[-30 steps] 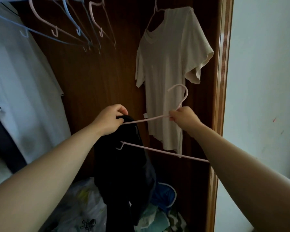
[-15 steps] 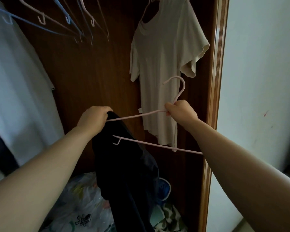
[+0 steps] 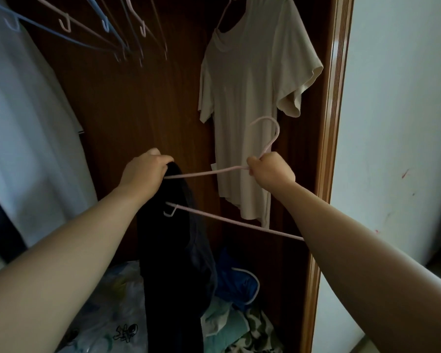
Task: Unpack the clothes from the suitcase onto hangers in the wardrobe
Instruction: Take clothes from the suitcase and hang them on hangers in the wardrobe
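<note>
Though near frame (image 3: 339,123), hanger (image 3: 206,172) seemingly clear

The pink hanger (image 3: 206,172) looks like thin wire with a matt coating; the dark garment (image 3: 173,250) is soft matt cloth, the beige T-shirt (image 3: 250,98) thin smooth cloth, the wardrobe panel (image 3: 138,110) dark grained wood, its frame (image 3: 334,123) glossier, the bag (image 3: 107,301) crinkly shiny plastic

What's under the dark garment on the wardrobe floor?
Either side of the dark garment lie a printed plastic bag, a blue white-trimmed cloth and green patterned fabric. Whatever sits directly beneath it is covered.
</note>
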Tool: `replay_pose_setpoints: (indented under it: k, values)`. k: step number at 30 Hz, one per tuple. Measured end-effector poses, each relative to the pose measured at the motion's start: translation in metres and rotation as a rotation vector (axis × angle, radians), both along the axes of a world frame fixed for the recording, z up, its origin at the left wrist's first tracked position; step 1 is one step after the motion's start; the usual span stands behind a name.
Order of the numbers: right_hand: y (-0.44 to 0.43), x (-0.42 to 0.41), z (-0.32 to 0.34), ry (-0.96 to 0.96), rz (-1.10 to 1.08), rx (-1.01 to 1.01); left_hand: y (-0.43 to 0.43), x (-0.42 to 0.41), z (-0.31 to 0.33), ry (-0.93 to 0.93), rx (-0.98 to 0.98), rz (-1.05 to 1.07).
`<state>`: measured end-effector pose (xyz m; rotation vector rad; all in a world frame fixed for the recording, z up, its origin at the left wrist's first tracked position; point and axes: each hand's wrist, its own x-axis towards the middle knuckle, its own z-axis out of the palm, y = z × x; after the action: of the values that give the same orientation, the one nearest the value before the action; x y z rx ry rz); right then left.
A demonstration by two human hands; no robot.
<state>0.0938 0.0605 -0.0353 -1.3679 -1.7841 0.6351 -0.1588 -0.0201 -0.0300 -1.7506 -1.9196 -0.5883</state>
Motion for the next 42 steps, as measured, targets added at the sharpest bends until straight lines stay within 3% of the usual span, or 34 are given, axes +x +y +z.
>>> replay_pose_setpoints:
  k: [6, 11, 16, 20, 24, 25, 28, 33, 38, 42]
  values:
    - [0.003, 0.004, -0.001, 0.064, 0.036, -0.063, -0.006, -0.007, 0.000, -0.049, 0.070, -0.001]
    - [-0.001, 0.005, 0.000, 0.028, -0.080, 0.010, -0.007, -0.007, -0.003, -0.086, 0.002, 0.034]
    - [-0.010, -0.004, -0.006, 0.013, 0.007, 0.080, -0.003, 0.018, 0.007, -0.407, -0.039, -0.024]
    - [-0.029, -0.030, -0.015, 0.116, 0.239, -0.048, 0.004, 0.061, 0.018, -0.536, -0.049, -0.138]
    - [-0.032, -0.046, -0.022, 0.316, 0.280, -0.138, 0.008, 0.084, 0.024, -0.715, -0.183, -0.293]
    - [-0.030, -0.043, -0.021, 0.356, 0.258, -0.153, 0.008, 0.083, 0.025, -0.699, -0.238, -0.303]
    - [-0.024, -0.028, -0.019, 0.367, 0.217, -0.180, 0.006, 0.069, 0.019, -0.368, -0.330, -0.216]
    - [-0.026, -0.022, -0.027, 0.392, 0.282, -0.134, 0.007, 0.049, -0.006, -0.416, -0.278, -0.305]
    - [-0.017, -0.011, -0.046, 0.274, 0.024, 0.234, 0.005, 0.042, -0.008, -0.418, -0.140, -0.104]
    - [-0.009, 0.007, -0.059, 0.119, 0.053, 0.083, 0.004, 0.042, -0.004, -0.444, -0.023, 0.015]
